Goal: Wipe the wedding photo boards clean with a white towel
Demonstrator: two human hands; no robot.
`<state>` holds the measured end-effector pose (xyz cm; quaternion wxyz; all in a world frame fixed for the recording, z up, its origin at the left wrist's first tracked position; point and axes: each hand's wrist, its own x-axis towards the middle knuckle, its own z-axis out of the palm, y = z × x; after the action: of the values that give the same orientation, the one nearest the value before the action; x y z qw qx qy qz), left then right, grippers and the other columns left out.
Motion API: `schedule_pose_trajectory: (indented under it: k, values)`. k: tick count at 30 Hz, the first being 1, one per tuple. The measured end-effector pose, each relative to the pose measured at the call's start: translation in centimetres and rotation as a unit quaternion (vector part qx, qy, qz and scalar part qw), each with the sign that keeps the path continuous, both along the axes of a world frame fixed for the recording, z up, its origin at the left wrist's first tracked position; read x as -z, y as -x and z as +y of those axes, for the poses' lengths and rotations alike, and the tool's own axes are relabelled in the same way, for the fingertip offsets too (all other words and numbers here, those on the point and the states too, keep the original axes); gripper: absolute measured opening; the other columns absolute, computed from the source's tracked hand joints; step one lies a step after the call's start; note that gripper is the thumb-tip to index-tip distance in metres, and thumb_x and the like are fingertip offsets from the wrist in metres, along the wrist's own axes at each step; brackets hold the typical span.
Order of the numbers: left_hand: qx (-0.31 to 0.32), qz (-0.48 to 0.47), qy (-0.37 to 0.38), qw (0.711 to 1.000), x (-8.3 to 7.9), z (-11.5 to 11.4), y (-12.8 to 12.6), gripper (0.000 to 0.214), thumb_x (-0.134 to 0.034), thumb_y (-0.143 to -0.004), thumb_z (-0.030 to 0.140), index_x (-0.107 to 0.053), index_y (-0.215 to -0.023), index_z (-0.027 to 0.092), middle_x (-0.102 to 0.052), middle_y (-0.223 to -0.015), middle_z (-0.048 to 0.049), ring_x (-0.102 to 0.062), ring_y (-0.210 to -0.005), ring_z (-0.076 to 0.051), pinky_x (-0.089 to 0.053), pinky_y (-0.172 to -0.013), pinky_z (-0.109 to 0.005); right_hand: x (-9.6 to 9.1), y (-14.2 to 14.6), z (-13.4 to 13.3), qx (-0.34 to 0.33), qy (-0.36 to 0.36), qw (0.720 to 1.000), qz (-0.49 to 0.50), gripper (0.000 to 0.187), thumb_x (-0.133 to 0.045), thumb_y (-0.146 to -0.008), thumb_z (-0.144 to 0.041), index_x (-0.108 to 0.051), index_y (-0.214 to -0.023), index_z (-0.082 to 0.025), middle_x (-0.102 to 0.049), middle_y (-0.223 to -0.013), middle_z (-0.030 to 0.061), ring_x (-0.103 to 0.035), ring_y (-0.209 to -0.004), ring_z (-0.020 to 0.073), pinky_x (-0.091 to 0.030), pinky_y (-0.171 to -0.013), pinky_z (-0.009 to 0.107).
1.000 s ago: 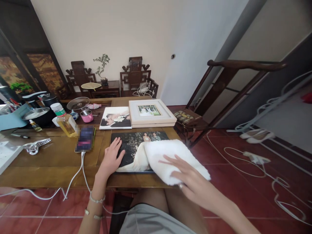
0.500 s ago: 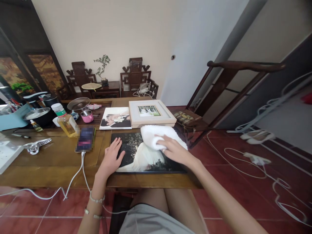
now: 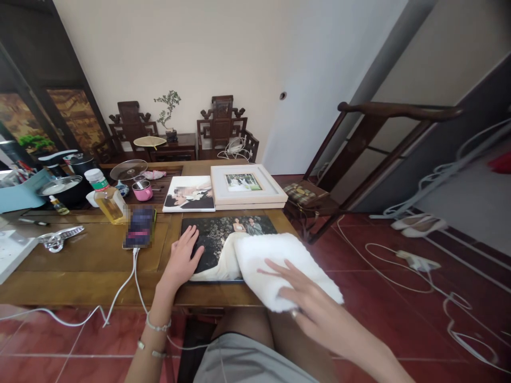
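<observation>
A dark wedding photo panel (image 3: 215, 239) lies flat at the front edge of the wooden table (image 3: 131, 282). My left hand (image 3: 186, 255) rests on the panel's left side, fingers spread. In my right hand (image 3: 301, 290) is a folded white towel (image 3: 287, 252), gripped at its near edge with the fingers over its top. The towel covers the panel's right part and hangs past the table's front right corner. Behind the panel lie a smaller photo panel (image 3: 189, 194) and a pale photo frame (image 3: 249, 183) stacked on another.
Left of the panel are a charging phone (image 3: 139, 229), a bottle of yellow liquid (image 3: 106, 199), a pink cup (image 3: 142, 190) and a clear hair clip (image 3: 59, 238). A white cable (image 3: 120, 295) drops over the front edge. A wooden chair (image 3: 359, 143) stands at the right.
My right hand has drawn the white towel toward me and to the right, uncovering the two figures at the photo's top. My left hand has stayed in place.
</observation>
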<state>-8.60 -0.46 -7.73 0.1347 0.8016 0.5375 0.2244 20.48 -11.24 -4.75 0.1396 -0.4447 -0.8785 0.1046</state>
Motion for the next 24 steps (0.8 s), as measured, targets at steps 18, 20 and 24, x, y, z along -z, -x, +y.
schedule_pose_trajectory:
  k: [18, 20, 24]
  values:
    - [0.009, -0.005, 0.001, 1.000, -0.1, 0.1, 0.2, 0.046, -0.039, -0.092, 0.033, -0.036, -0.137, 0.021, -0.033, -0.147, -0.0109, -0.023, -0.139, -0.022, -0.027, -0.106, -0.048, 1.4, 1.2, 10.9, 0.055, -0.099, 0.994, 0.011, 0.043, -0.043, -0.061, -0.002, -0.063, -0.096, -0.014, -0.059, -0.123, 0.0180, -0.039, -0.129, 0.0301, -0.027, -0.106, 0.055]
    - [0.006, -0.009, 0.002, 1.000, -0.1, 0.1, 0.2, 0.046, -0.040, -0.092, 0.033, -0.037, -0.137, 0.021, -0.033, -0.148, -0.0105, -0.023, -0.139, -0.022, -0.026, -0.107, -0.047, 1.4, 1.3, 9.0, 0.048, -0.102, 0.994, 0.009, 0.042, -0.042, -0.061, -0.001, -0.063, -0.095, -0.015, -0.056, -0.127, 0.0165, -0.038, -0.130, 0.0291, -0.025, -0.107, 0.056]
    - [0.007, -0.011, 0.005, 1.000, -0.1, 0.0, 0.1, 0.047, -0.040, -0.092, 0.033, -0.037, -0.137, 0.020, -0.032, -0.148, -0.0104, -0.023, -0.139, -0.021, -0.026, -0.107, -0.046, 1.1, 1.4, 3.5, 0.008, -0.091, 0.996, 0.011, 0.039, -0.040, -0.060, 0.000, -0.062, -0.087, -0.019, -0.051, -0.134, 0.0089, -0.030, -0.134, 0.0268, -0.021, -0.109, 0.057]
